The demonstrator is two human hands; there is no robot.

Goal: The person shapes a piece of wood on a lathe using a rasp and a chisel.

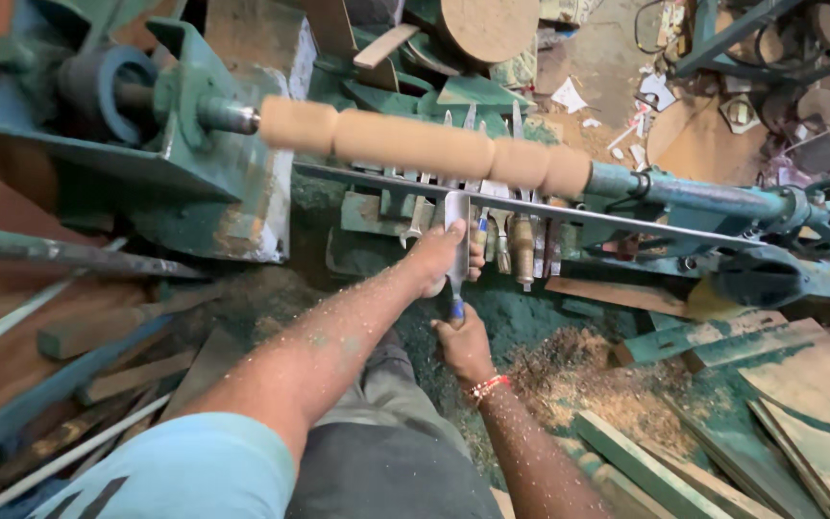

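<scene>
A pale wooden spindle with rounded sections sits between the green lathe headstock and the tailstock. A metal chisel points up over the thin tool-rest bar toward the wood. My left hand grips the chisel's blade just below the bar. My right hand, with a red bead bracelet at the wrist, holds the lower blue end of its handle. Sawdust specks cover both forearms.
Several other chisels hang in a row under the bar. Sawdust lies heaped on the floor at right. Wood planks and green boards lie on both sides. Round wood offcuts sit at the far right.
</scene>
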